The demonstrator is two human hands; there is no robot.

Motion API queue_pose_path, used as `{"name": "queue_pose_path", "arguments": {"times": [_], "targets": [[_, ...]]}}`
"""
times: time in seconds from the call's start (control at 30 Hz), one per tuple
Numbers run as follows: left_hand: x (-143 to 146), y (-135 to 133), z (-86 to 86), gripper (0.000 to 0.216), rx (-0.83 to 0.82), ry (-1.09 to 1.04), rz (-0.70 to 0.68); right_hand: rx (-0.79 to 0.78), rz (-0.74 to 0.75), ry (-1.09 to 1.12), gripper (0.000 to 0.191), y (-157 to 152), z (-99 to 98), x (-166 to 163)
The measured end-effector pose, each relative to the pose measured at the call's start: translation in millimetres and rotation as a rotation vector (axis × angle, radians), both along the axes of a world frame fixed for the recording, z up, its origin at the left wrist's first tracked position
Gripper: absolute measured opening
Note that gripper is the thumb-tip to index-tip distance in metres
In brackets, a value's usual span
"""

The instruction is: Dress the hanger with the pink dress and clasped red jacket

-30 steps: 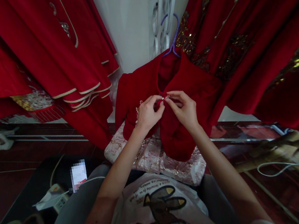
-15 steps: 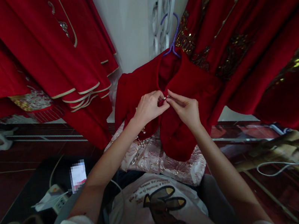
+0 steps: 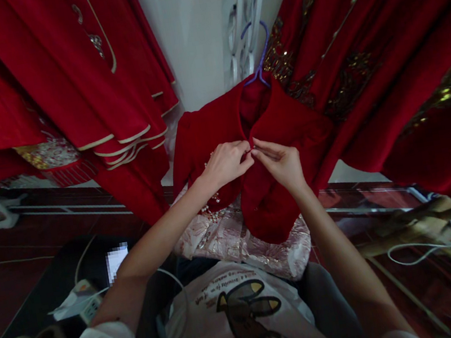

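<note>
A short red jacket (image 3: 212, 122) with a collar hangs on a purple hanger (image 3: 262, 63) in front of me. My left hand (image 3: 226, 163) pinches the jacket's front edge just below the neck opening. Close against it, fingertips nearly touching, my right hand (image 3: 284, 166) pinches the opposite front edge. Between the fingertips is a tiny shiny spot, perhaps a fastener, too small to make out. Beaded trim (image 3: 214, 215) dangles beneath my left wrist. The jacket's lower part rests over a pale pink, shiny patterned cloth (image 3: 230, 239) on my lap.
Red garments with pale edging (image 3: 111, 95) hang at left, and sequined red ones (image 3: 388, 63) at right. A white metal rack (image 3: 248, 28) stands behind. A power strip (image 3: 88, 305) and cables lie on a dark surface at lower left. Wooden pieces (image 3: 427, 228) are at right.
Both hands stay at the jacket's front, with only slight finger movement. The left fingers have turned down a little, and the hanger has shifted slightly left.
</note>
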State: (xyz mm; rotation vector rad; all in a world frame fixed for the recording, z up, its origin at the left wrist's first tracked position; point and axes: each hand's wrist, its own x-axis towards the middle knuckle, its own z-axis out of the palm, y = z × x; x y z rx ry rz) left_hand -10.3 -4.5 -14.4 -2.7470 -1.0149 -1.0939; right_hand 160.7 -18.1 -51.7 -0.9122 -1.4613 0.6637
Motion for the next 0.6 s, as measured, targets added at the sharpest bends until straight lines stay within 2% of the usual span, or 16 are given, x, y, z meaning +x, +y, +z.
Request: {"name": "queue_pose_path", "arguments": {"times": [0.37,0.6], "targets": [[6.2,17.0,-20.9,0.01,-0.007,-0.135,-0.064,0.046,0.001,-0.044,0.044,7.6,-7.3,4.4],[14.5,20.8,-18.6,0.011,0.07,-0.057,-0.061,0.077,0.017,-0.072,0.038,14.1,-6.6,10.5]]}}
